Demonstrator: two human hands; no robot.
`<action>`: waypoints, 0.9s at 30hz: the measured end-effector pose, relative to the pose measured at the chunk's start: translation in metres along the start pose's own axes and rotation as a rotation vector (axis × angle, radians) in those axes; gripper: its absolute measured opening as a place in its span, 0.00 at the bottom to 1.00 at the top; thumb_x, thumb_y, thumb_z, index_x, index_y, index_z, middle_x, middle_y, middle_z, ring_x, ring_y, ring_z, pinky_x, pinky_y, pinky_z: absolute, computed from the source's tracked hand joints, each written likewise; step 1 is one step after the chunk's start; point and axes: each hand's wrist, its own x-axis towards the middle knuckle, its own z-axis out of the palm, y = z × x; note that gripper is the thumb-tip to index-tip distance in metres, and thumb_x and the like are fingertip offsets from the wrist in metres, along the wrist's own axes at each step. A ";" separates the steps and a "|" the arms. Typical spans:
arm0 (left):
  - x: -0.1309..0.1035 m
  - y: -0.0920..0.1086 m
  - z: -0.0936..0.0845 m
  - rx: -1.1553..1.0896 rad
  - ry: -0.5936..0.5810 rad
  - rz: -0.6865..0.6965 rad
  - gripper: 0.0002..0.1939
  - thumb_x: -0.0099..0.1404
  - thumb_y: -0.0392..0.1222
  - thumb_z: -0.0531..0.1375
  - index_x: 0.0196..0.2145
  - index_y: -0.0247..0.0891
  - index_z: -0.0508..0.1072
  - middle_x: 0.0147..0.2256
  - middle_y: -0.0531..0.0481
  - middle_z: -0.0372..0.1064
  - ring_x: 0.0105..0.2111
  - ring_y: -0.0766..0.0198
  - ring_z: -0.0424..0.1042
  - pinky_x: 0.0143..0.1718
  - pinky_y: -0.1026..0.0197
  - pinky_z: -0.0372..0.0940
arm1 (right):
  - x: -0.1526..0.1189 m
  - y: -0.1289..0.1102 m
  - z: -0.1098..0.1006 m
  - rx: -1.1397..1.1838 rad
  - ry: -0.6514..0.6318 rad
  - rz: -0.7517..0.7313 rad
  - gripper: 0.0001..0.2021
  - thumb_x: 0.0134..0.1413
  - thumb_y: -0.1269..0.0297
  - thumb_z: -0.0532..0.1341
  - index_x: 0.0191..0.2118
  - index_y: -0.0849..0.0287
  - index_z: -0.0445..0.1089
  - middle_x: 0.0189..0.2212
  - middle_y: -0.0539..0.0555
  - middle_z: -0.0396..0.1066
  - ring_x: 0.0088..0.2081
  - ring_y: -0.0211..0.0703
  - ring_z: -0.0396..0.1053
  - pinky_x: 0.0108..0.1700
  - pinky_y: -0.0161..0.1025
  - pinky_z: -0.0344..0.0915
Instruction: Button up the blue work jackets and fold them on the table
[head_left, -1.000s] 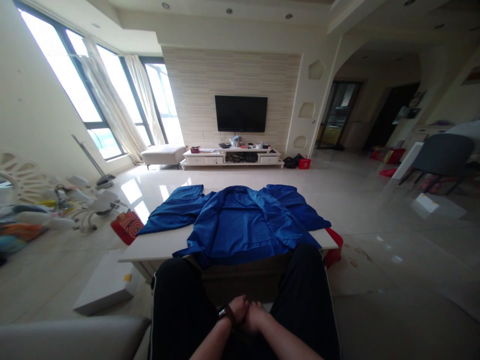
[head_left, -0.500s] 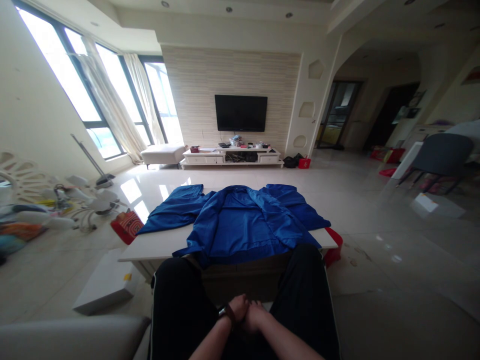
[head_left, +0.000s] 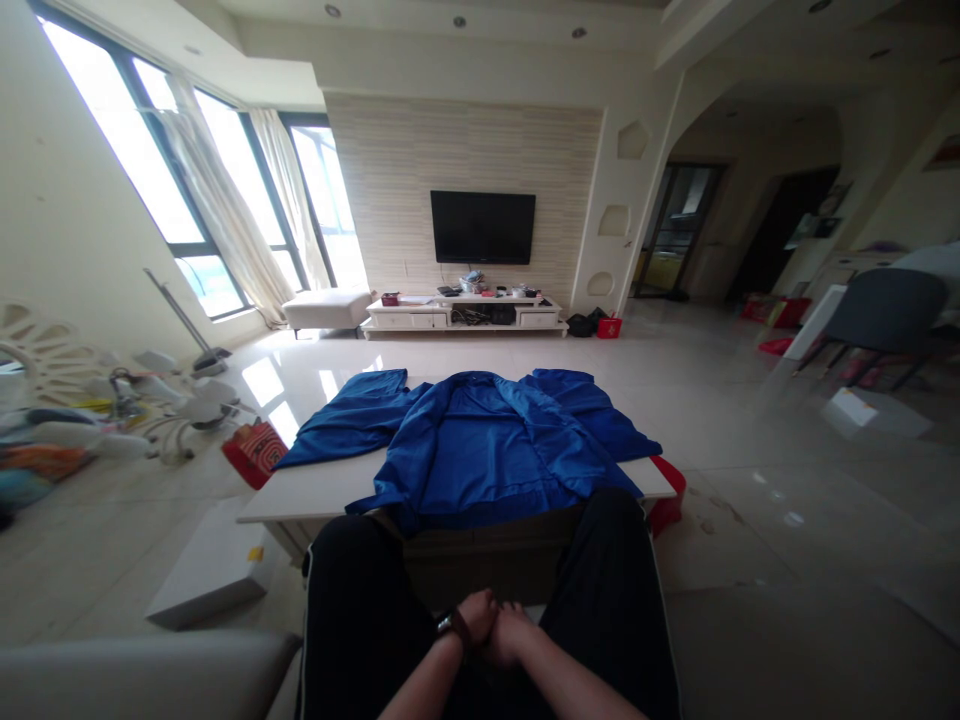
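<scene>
My left hand (head_left: 476, 614), with a dark watch (head_left: 445, 623) at its wrist, rests between my knees. Against it lies my right hand (head_left: 513, 634); the two touch, their fingers curled in, and no object shows in either. Part of the fingers is hidden where the hands meet. Beyond my knees a blue long-sleeved jacket (head_left: 480, 455) is spread out, its front open and both sleeves laid out to the sides. It covers most of a low white table (head_left: 289, 492), and its lower hem hangs over the near edge.
Left of the table are a white box (head_left: 214, 570) and a red bag (head_left: 255, 452). A red stool (head_left: 666, 500) stands at its right. Farther off are a TV cabinet (head_left: 405, 320), a bench (head_left: 326, 308), a grey chair (head_left: 885, 305) and piled clutter (head_left: 112, 420).
</scene>
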 end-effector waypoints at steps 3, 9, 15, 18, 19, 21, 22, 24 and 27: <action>-0.001 0.000 0.000 -0.006 0.001 0.003 0.21 0.71 0.42 0.45 0.48 0.37 0.75 0.52 0.41 0.76 0.53 0.55 0.75 0.52 0.59 0.65 | -0.001 -0.001 -0.001 0.007 -0.002 0.007 0.40 0.58 0.45 0.59 0.72 0.55 0.55 0.70 0.63 0.55 0.70 0.66 0.53 0.70 0.62 0.47; -0.002 0.001 -0.002 -0.006 -0.003 0.001 0.21 0.71 0.41 0.45 0.48 0.37 0.76 0.52 0.41 0.76 0.53 0.54 0.75 0.52 0.58 0.65 | -0.001 0.000 0.000 0.024 0.020 0.000 0.39 0.57 0.46 0.61 0.71 0.55 0.57 0.69 0.64 0.57 0.69 0.68 0.55 0.69 0.64 0.48; -0.004 0.003 -0.003 -0.016 -0.002 0.006 0.21 0.71 0.41 0.46 0.48 0.37 0.76 0.52 0.40 0.76 0.54 0.53 0.74 0.53 0.57 0.64 | -0.007 -0.004 -0.004 0.045 0.029 0.005 0.41 0.57 0.46 0.61 0.72 0.60 0.56 0.69 0.66 0.56 0.69 0.68 0.54 0.70 0.63 0.47; -0.003 0.002 -0.002 -0.025 0.003 0.005 0.20 0.71 0.40 0.46 0.48 0.36 0.75 0.51 0.39 0.76 0.53 0.51 0.75 0.53 0.55 0.65 | -0.010 -0.006 -0.007 0.032 0.010 0.014 0.42 0.58 0.46 0.59 0.72 0.63 0.55 0.69 0.68 0.55 0.69 0.69 0.54 0.70 0.61 0.47; -0.002 0.001 -0.002 -0.027 0.004 0.006 0.20 0.71 0.40 0.46 0.47 0.36 0.75 0.50 0.39 0.76 0.53 0.51 0.75 0.53 0.55 0.65 | -0.011 -0.007 -0.008 0.030 0.002 0.016 0.42 0.58 0.46 0.59 0.72 0.64 0.54 0.70 0.67 0.55 0.69 0.69 0.53 0.71 0.60 0.46; -0.001 0.001 -0.001 -0.031 0.005 0.009 0.19 0.71 0.40 0.46 0.47 0.37 0.75 0.50 0.39 0.76 0.53 0.50 0.75 0.53 0.54 0.65 | -0.011 -0.007 -0.008 0.029 -0.005 0.015 0.42 0.58 0.46 0.59 0.73 0.63 0.54 0.70 0.67 0.54 0.70 0.69 0.52 0.71 0.60 0.45; 0.000 0.000 -0.001 -0.031 0.005 0.010 0.19 0.71 0.40 0.46 0.47 0.37 0.75 0.51 0.39 0.76 0.53 0.50 0.75 0.53 0.55 0.65 | -0.010 -0.007 -0.008 0.029 -0.002 0.012 0.42 0.58 0.45 0.59 0.72 0.63 0.54 0.70 0.67 0.54 0.70 0.69 0.52 0.71 0.61 0.45; 0.000 0.000 -0.001 -0.029 0.004 0.010 0.19 0.71 0.40 0.46 0.47 0.37 0.75 0.51 0.39 0.76 0.53 0.50 0.74 0.53 0.55 0.64 | -0.009 -0.005 -0.006 0.029 0.007 0.007 0.42 0.57 0.44 0.60 0.72 0.62 0.55 0.70 0.67 0.55 0.69 0.69 0.53 0.71 0.61 0.46; 0.000 0.000 -0.001 -0.026 0.002 0.007 0.20 0.71 0.40 0.45 0.47 0.36 0.75 0.51 0.39 0.76 0.53 0.51 0.74 0.53 0.55 0.64 | -0.004 -0.003 -0.003 0.031 0.015 0.003 0.43 0.56 0.44 0.61 0.72 0.61 0.55 0.70 0.67 0.55 0.69 0.68 0.53 0.71 0.61 0.46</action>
